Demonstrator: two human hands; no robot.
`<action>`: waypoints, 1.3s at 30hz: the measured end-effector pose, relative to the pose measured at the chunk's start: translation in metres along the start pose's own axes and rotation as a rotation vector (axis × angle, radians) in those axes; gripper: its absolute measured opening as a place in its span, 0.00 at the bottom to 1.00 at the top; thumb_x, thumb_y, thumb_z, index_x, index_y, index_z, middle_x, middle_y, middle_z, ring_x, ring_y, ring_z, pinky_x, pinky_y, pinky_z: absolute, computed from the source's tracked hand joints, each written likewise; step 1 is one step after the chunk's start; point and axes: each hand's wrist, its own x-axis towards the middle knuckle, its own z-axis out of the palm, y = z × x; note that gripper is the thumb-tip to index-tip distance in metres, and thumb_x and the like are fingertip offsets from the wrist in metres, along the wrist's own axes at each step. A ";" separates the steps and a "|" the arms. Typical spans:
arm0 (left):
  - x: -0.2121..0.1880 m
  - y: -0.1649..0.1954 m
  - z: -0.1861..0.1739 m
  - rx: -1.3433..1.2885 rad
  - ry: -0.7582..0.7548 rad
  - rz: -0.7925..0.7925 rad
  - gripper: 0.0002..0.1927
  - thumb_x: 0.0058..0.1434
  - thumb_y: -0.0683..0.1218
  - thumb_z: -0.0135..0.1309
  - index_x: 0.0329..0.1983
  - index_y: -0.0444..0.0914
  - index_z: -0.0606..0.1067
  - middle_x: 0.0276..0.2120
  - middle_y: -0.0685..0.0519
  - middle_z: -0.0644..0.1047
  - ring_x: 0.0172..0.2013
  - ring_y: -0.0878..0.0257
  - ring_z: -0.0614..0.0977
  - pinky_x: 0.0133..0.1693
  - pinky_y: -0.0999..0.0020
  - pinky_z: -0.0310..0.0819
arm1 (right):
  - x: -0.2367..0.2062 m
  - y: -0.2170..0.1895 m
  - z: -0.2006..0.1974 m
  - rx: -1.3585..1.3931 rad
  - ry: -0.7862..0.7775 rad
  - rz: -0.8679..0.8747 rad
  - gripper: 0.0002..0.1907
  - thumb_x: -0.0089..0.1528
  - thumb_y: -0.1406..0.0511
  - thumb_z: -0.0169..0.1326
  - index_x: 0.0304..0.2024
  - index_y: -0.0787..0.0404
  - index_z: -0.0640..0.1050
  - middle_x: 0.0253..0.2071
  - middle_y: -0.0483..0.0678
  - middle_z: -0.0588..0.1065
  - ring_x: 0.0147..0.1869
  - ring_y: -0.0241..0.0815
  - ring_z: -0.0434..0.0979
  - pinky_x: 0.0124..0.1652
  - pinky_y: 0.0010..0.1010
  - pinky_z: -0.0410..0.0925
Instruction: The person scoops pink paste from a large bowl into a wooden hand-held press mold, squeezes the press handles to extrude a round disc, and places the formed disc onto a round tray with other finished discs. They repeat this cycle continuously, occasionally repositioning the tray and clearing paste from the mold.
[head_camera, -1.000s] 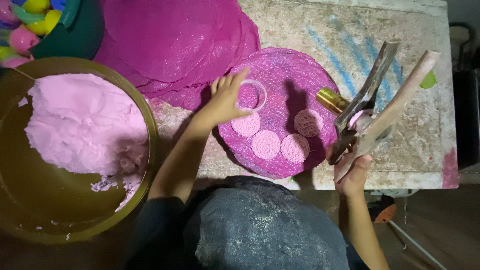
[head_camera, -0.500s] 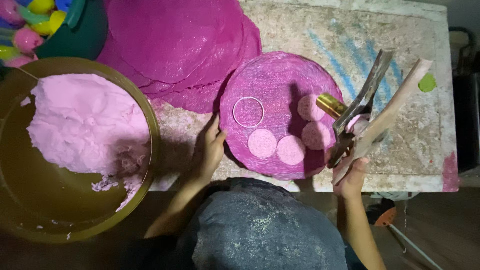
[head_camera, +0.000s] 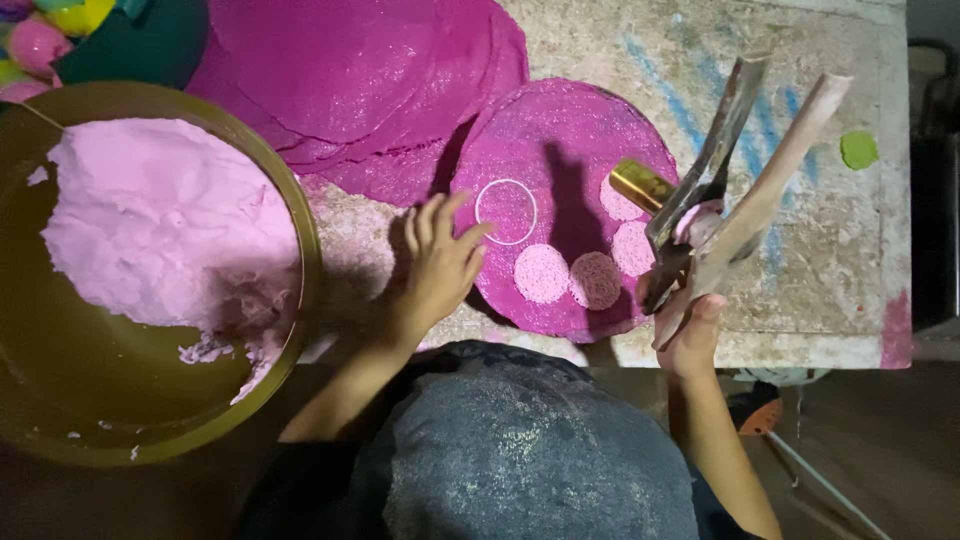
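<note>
My left hand (head_camera: 438, 262) lies flat with its fingers apart on the left edge of a round magenta mat (head_camera: 570, 140). On the mat are a thin white ring (head_camera: 506, 211) and several pale pink dough discs (head_camera: 541, 273). My right hand (head_camera: 690, 325), at the table's front edge, grips a long two-armed press tool (head_camera: 745, 170). The tool points up and away over the mat's right side. A brass cylinder (head_camera: 642, 185) sticks out from it, with a pink lump between the arms.
A big olive bowl (head_camera: 300, 250) at the left holds a mass of pale pink dough (head_camera: 160, 230). A stack of magenta mats (head_camera: 350, 70) lies behind. A teal tub (head_camera: 140, 45) of coloured pieces stands at top left. A green spot (head_camera: 858, 149) marks the worn tabletop (head_camera: 830, 260).
My left hand left the white ring, pulled back to the mat's left edge, then set its fingers on that edge. The mat has turned, carrying the discs rightward. The right hand barely moved.
</note>
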 end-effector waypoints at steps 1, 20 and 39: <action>-0.002 -0.002 -0.002 -0.053 0.064 -0.030 0.22 0.61 0.49 0.60 0.59 0.41 0.74 0.66 0.41 0.58 0.67 0.42 0.54 0.66 0.33 0.45 | -0.001 0.000 0.000 -0.009 0.000 -0.001 0.49 0.61 0.29 0.48 0.65 0.60 0.63 0.51 0.44 0.66 0.47 0.40 0.67 0.44 0.34 0.63; -0.013 -0.026 -0.025 -0.651 0.341 -0.553 0.34 0.73 0.59 0.44 0.74 0.36 0.58 0.63 0.41 0.66 0.65 0.50 0.69 0.66 0.49 0.61 | 0.033 0.005 0.005 -0.296 -0.206 0.044 0.48 0.64 0.29 0.37 0.62 0.60 0.69 0.43 0.45 0.71 0.44 0.39 0.70 0.41 0.32 0.64; 0.098 -0.045 -0.060 -2.438 0.305 0.056 0.26 0.69 0.71 0.42 0.33 0.46 0.68 0.28 0.60 0.69 0.35 0.65 0.72 0.53 0.61 0.69 | 0.136 -0.063 0.144 -1.222 -0.713 0.527 0.43 0.64 0.38 0.30 0.60 0.63 0.75 0.32 0.59 0.78 0.38 0.52 0.81 0.42 0.46 0.73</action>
